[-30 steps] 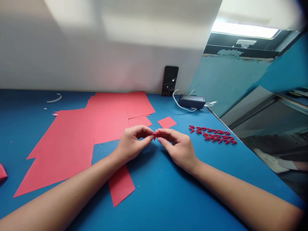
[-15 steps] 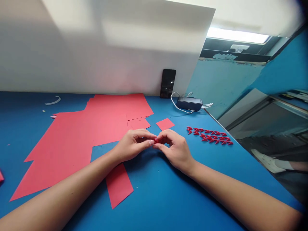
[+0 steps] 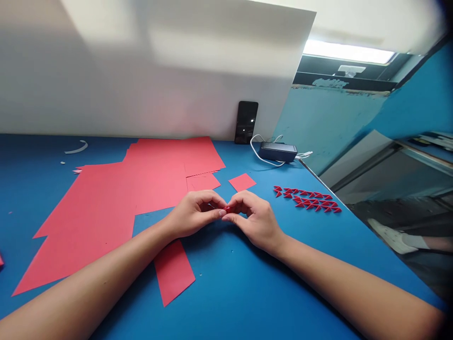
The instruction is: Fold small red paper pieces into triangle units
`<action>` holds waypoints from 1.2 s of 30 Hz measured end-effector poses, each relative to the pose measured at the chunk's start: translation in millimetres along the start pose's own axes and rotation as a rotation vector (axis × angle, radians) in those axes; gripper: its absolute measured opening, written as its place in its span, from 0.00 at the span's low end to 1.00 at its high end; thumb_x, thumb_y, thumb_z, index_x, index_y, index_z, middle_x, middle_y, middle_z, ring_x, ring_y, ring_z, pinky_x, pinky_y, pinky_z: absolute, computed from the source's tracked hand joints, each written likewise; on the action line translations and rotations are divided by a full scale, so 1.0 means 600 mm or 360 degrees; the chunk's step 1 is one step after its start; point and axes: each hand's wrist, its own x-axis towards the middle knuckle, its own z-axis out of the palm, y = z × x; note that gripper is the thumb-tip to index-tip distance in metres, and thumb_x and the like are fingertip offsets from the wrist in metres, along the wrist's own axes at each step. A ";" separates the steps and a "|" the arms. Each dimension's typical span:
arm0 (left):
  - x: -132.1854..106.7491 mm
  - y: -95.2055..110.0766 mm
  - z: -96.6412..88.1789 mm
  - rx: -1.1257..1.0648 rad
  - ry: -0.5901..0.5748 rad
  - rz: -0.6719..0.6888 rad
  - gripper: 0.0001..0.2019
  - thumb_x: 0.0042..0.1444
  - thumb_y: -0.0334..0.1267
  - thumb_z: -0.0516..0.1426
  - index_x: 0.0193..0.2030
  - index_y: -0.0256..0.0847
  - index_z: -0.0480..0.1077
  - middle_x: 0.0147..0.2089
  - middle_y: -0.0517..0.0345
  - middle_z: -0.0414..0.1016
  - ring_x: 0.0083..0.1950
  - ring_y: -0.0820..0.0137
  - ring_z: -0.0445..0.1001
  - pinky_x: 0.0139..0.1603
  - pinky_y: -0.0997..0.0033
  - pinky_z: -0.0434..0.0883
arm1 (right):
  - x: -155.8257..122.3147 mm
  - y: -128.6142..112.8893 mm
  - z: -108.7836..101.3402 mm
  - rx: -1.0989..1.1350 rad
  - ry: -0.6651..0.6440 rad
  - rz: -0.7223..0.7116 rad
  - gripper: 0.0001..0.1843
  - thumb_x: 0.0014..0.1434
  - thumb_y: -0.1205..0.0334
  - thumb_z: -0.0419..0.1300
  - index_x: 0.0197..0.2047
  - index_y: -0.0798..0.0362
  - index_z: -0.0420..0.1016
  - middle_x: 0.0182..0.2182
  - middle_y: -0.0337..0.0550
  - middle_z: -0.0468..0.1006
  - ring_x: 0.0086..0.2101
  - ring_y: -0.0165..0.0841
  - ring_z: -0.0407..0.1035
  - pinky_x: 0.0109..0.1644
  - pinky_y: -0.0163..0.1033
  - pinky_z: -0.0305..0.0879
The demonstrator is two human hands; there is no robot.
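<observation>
Between my fingertips is a small folded red paper piece [image 3: 227, 209], mostly covered by the fingers. My left hand [image 3: 197, 212] pinches it from the left, thumb in front. From the right, my right hand [image 3: 255, 218] closes thumb and forefinger on the same piece. A small red paper square [image 3: 242, 182] lies just beyond the hands. Under my left forearm sticks out a red paper rectangle [image 3: 175, 274]. Folded red paper triangles [image 3: 313, 203] sit in rows to the right of my right hand.
Large red paper sheets [image 3: 106, 208] overlap on the blue table [image 3: 226, 302] at left. A black phone [image 3: 247, 123] leans against the white board [image 3: 177, 94] behind. A dark power bank [image 3: 278, 152] with a white cable stands near the right edge. A person's shoe [image 3: 391, 236] shows beyond.
Both hands stay together, and the fingers have shifted slightly on the folded paper, so less of it shows. The papers and triangles lie as before.
</observation>
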 end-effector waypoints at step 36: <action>0.004 -0.009 0.002 0.0498 0.0147 0.0073 0.09 0.59 0.32 0.57 0.42 0.41 0.79 0.41 0.54 0.82 0.42 0.65 0.80 0.46 0.64 0.76 | 0.070 0.009 -0.186 -0.2029 -0.0695 0.0742 0.06 0.55 0.67 0.60 0.36 0.54 0.78 0.36 0.53 0.80 0.40 0.44 0.75 0.38 0.41 0.64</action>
